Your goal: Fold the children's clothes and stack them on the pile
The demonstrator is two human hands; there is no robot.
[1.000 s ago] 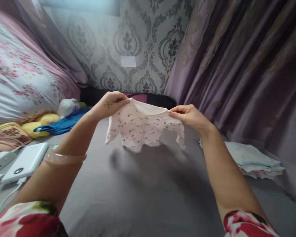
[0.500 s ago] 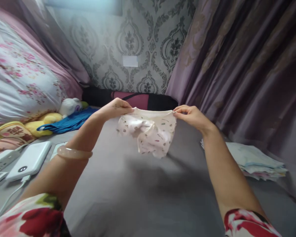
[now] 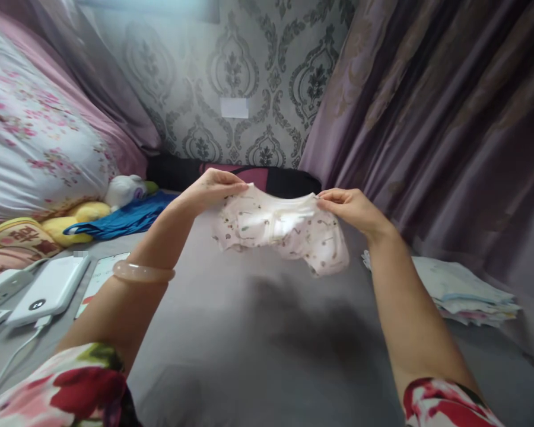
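Note:
A small white baby garment (image 3: 281,232) with a scattered print hangs in the air above the grey bedsheet (image 3: 249,356). My left hand (image 3: 213,188) pinches its upper left edge. My right hand (image 3: 350,207) pinches its upper right edge. The cloth is bunched and swung up between the two hands, with one flap drooping toward the right. A pale bangle (image 3: 143,272) sits on my left wrist.
A stack of folded light clothes (image 3: 463,290) lies at the right by the purple curtain (image 3: 449,130). At the left are a white power bank (image 3: 48,290), a power strip (image 3: 0,286), soft toys (image 3: 122,191), blue cloth (image 3: 124,218) and a floral quilt (image 3: 35,148).
The garment hung flat with sleeves down, then swung and bunched between my hands; now it is flipped up toward the right. Both hands kept their grip.

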